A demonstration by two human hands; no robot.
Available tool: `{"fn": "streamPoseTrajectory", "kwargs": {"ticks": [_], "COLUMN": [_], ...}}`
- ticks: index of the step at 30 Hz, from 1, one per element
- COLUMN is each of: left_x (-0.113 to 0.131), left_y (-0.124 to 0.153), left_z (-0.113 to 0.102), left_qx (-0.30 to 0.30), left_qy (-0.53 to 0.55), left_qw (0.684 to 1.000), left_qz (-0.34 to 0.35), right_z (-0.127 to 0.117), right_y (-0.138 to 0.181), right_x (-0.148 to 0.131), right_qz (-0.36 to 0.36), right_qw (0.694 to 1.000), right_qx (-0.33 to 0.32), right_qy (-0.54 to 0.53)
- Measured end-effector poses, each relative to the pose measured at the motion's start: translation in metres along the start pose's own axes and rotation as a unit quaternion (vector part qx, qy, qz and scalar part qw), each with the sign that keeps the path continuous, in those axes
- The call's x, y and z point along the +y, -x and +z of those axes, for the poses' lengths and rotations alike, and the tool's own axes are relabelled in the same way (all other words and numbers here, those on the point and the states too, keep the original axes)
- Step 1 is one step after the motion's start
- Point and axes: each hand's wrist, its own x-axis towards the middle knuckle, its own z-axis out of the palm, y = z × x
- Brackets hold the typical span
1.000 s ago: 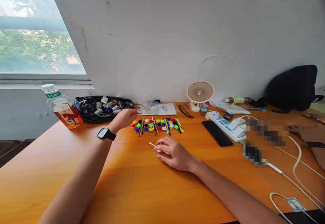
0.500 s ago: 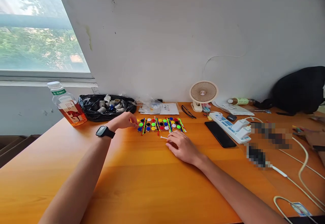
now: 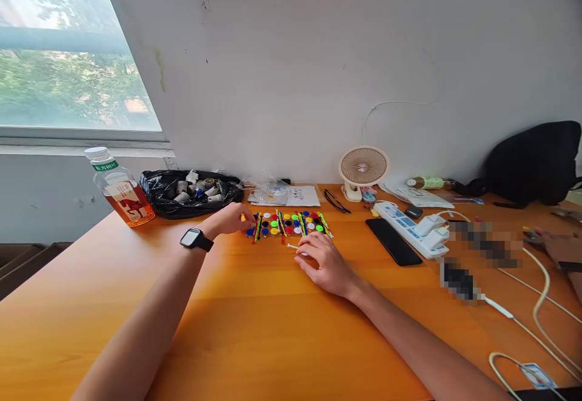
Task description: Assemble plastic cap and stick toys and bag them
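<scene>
A patch of small coloured round caps and coloured sticks [image 3: 291, 223] lies in rows on the orange table [image 3: 254, 328]. My left hand [image 3: 233, 219], a black watch on its wrist, rests at the patch's left edge with fingers curled on the pieces there; what it holds is hidden. My right hand [image 3: 324, 259] lies palm down just in front of the patch, fingers curled over a thin white stick [image 3: 293, 246] that pokes out to the left.
A tea bottle [image 3: 119, 188] and a black bag of small parts [image 3: 188, 192] stand at the back left. Papers [image 3: 295, 195], glasses [image 3: 335, 199], a small fan [image 3: 364, 169], a phone [image 3: 393, 240], a power strip [image 3: 411, 227] and cables lie right. Another person's hand [image 3: 561, 246] shows at far right.
My right hand slid forward with the white stick, from mid-table up to the patch's front edge. My left hand came down onto the patch's left side.
</scene>
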Motion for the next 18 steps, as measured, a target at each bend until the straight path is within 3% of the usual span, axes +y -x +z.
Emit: {"fn": "streamPoseTrajectory", "kwargs": {"ticks": [8, 18], "left_x": [-0.006, 0.014], "left_y": [0.001, -0.005], "left_z": [-0.001, 0.012], "left_qx": [0.020, 0.049], "left_qy": [-0.009, -0.025], "left_qw": [1.000, 0.998], "left_qz": [-0.009, 0.006], "right_z": [-0.001, 0.000], "right_y": [-0.001, -0.001], "right_x": [-0.002, -0.002], "right_qz": [0.001, 0.001], "right_qw": [1.000, 1.000], "right_qx": [-0.001, -0.004], "right_qy": [-0.010, -0.007]}}
